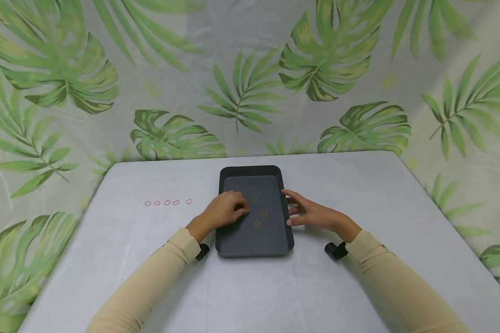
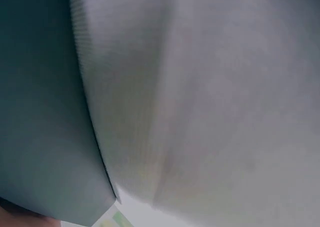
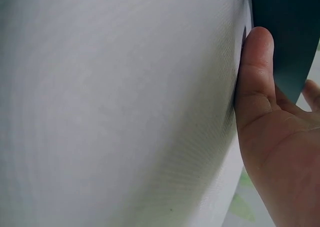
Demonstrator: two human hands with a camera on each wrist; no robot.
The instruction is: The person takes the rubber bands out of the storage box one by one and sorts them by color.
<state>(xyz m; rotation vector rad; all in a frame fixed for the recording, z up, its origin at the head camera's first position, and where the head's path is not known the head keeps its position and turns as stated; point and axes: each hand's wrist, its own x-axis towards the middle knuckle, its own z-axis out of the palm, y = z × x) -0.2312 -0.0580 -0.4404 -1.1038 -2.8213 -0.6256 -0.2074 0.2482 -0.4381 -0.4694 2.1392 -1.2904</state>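
Observation:
A dark grey baking tray [image 1: 256,247] lies on the table. Over its left side my left hand [image 1: 225,209] reaches in with curled fingers, its thumb and fingertips pinching a small orange rubber band [image 1: 248,211], mostly hidden. Three more orange bands lie loose on the tray floor, one of them a thin loop [image 1: 264,213] near the middle. My right hand [image 1: 316,215] spreads its fingers along the tray's right wall, fingertips at the rim. In the right wrist view the thumb [image 3: 257,62] lies straight against the tray's outer side [image 3: 287,37].
Several red rubber bands [image 1: 167,202] form a row on the white tablecloth [image 1: 125,249], left of the tray. A leaf-patterned curtain [image 1: 241,92] hangs behind the table. Black wrist cameras [image 1: 336,250] sit under both cream sleeves.

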